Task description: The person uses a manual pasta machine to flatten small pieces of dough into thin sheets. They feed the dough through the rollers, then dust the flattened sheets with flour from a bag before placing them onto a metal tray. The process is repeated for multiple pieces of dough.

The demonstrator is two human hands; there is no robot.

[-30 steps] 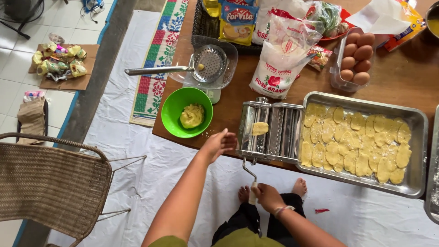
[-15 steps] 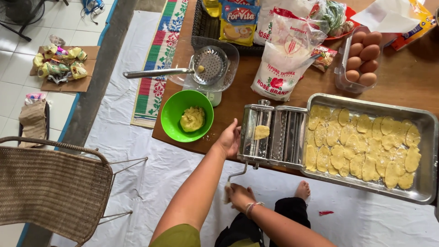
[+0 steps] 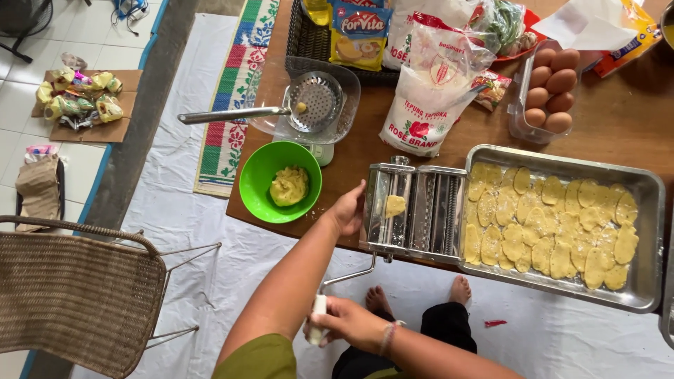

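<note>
- Brown wooden surface (image 3: 618, 119): its near edge runs just under the left hand (image 3: 346, 210); beyond that edge, open white sheeting covers the floor around the right hand (image 3: 347, 321).
- Woven wicker chair (image 3: 70, 298): well left of both hands, with bare sheet between.
- Shiny metal tray (image 3: 649, 231): right of the left hand, past the machine, filled with flat pale-yellow dough rounds, overhanging the surface edge.
- White flour bag (image 3: 432, 91) with red print: stands above and right of the left hand.
- Steel pasta machine (image 3: 421, 210): at the surface edge; the left hand lies flat and open against its side. A yellow dough piece (image 3: 395, 205) sits in its rollers.
- Green plastic bowl (image 3: 279, 181): just left of the left hand, holding a dough lump.
- Clear egg box (image 3: 547, 91): far right, brown eggs inside.
- Crank handle (image 3: 319, 319): below the surface edge, the right hand closed around its white grip.
</note>
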